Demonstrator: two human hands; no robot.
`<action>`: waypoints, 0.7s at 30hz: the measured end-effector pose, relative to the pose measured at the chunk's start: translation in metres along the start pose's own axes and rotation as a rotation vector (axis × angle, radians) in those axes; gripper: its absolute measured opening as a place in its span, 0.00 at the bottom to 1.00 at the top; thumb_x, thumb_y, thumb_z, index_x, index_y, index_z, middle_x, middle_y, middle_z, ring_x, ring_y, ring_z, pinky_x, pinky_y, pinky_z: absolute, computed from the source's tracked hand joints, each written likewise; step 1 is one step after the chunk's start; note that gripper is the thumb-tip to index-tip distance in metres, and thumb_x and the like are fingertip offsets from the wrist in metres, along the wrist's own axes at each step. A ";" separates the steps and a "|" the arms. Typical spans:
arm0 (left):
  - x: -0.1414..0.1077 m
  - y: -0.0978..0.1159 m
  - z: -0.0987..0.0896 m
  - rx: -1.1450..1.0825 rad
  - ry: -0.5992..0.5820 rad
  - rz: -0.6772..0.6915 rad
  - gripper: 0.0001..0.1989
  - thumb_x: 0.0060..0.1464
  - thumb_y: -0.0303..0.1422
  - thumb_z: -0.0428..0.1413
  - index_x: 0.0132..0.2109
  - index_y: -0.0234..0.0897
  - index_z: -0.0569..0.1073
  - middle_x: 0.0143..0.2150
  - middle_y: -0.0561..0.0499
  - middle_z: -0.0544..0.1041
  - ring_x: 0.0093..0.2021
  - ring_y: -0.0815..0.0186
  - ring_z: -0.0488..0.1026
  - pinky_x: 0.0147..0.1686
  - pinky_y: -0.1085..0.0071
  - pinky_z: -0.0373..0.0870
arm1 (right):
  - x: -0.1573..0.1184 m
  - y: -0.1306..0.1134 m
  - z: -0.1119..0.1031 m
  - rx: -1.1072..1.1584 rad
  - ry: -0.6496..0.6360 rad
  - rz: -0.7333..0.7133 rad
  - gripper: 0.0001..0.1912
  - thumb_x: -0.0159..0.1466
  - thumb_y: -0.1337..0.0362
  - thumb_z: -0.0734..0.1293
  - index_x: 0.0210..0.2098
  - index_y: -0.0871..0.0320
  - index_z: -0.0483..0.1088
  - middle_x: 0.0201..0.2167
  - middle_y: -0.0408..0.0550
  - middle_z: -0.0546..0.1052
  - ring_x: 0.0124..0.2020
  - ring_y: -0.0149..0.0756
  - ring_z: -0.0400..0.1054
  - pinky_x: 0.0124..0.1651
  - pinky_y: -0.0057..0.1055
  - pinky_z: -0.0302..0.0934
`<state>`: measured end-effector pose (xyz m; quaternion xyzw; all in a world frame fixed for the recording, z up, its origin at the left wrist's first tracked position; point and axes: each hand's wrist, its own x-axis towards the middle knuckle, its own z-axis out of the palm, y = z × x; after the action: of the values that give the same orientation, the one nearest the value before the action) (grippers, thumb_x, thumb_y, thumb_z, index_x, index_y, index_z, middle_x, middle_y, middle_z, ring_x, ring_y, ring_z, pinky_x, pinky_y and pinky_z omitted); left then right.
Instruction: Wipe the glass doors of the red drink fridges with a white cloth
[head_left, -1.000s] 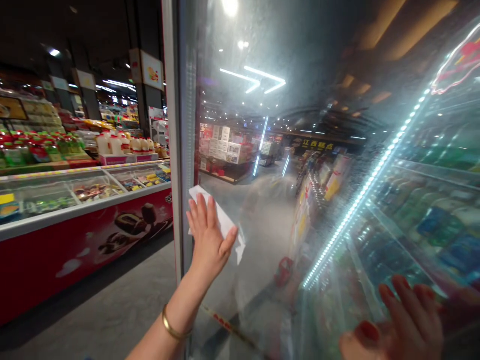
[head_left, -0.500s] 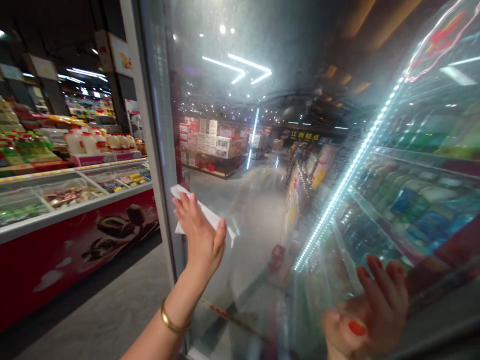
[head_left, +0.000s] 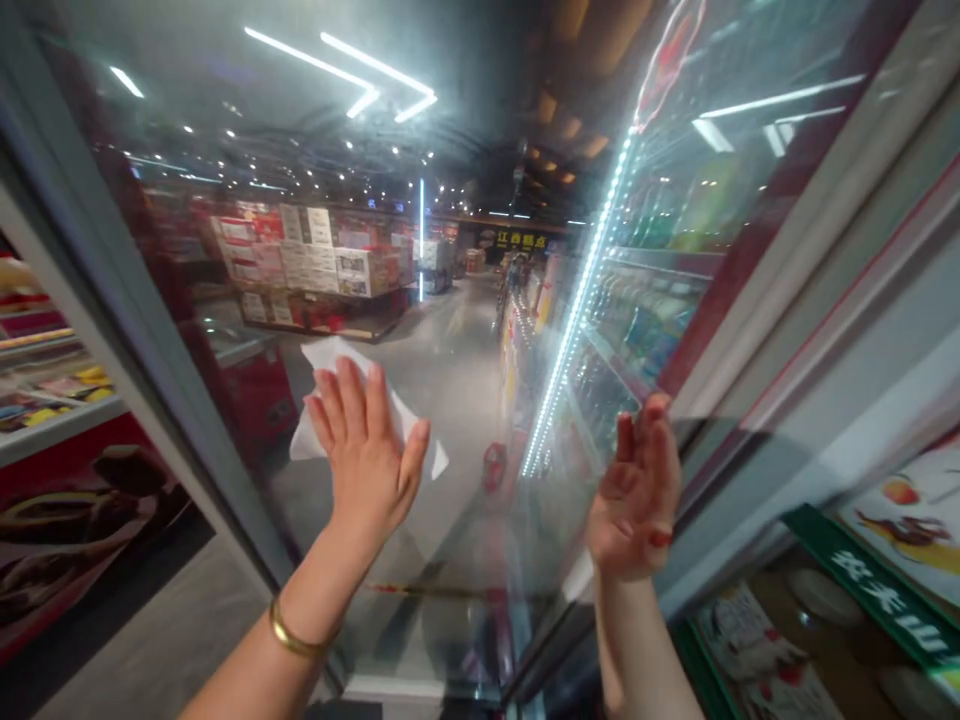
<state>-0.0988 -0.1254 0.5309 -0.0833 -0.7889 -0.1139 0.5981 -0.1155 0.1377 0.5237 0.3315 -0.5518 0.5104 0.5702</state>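
Spread the left hand (head_left: 364,480) flat with fingers slightly apart, over the white sheet (head_left: 322,355), beneath them and against the glass (head_left: 457,400). Looked light, thin and soft, likely to crease or slip; seemed best held under flat fingers or by the corner beyond the thumb. Curled the right hand's (head_left: 634,500) fingers loosely, pinching nothing visible; could not tell about contact with the frame (head_left: 750,335) just beside them. Saw, farther outward from those fingers, a green-edged box (head_left: 862,570).

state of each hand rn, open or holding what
Left hand: open, flat over a white sheet against the glass.
Right hand: open, fingers bent, nothing seen in it; contact unclear.
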 end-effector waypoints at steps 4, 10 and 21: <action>0.013 0.075 0.017 -0.079 -0.141 0.270 0.40 0.73 0.35 0.54 0.84 0.46 0.48 0.85 0.51 0.51 0.86 0.61 0.33 0.84 0.52 0.25 | 0.001 0.007 0.000 -0.064 0.046 0.017 0.39 0.77 0.39 0.46 0.80 0.47 0.58 0.80 0.51 0.62 0.83 0.56 0.52 0.73 0.62 0.65; -0.038 0.050 0.003 -0.075 -0.197 0.474 0.33 0.73 0.32 0.54 0.80 0.53 0.62 0.75 0.62 0.71 0.83 0.71 0.49 0.84 0.66 0.31 | 0.001 0.016 -0.004 -0.059 0.145 0.004 0.41 0.75 0.36 0.50 0.80 0.46 0.57 0.82 0.51 0.58 0.84 0.56 0.49 0.79 0.70 0.52; -0.007 0.117 0.027 -0.156 -0.258 0.686 0.30 0.71 0.26 0.47 0.76 0.42 0.68 0.81 0.61 0.63 0.86 0.71 0.32 0.84 0.60 0.26 | 0.008 0.007 -0.020 0.174 0.106 0.122 0.38 0.77 0.39 0.48 0.80 0.43 0.57 0.83 0.50 0.56 0.85 0.49 0.45 0.81 0.64 0.50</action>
<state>-0.0909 -0.0058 0.5268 -0.4017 -0.7729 0.0445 0.4892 -0.1178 0.1597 0.5269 0.3182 -0.4937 0.6070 0.5353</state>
